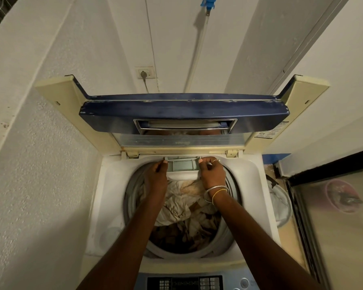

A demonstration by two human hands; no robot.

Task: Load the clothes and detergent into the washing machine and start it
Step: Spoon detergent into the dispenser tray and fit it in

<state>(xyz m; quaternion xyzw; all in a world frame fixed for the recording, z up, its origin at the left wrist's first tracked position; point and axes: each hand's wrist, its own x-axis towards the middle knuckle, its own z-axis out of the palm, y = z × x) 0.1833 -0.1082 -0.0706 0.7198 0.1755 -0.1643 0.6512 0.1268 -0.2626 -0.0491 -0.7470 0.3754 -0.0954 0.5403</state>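
A top-loading washing machine (pixel 111 185) stands open, its folded blue lid (pixel 182 114) raised at the back. White, beige and brown clothes (pixel 189 216) lie piled in the drum. At the drum's far rim a pale detergent drawer (pixel 182 165) is pulled out. My left hand (pixel 156 174) grips the drawer's left end. My right hand (pixel 212 172), with a ring and bangles at the wrist, grips its right end. Both forearms reach over the clothes.
The control panel (pixel 187 282) runs along the machine's near edge. White walls close in on the left and behind, with a plugged socket (pixel 145 73) above the lid. A basket with cloth (pixel 280 204) and a dark-framed door (pixel 323 206) are on the right.
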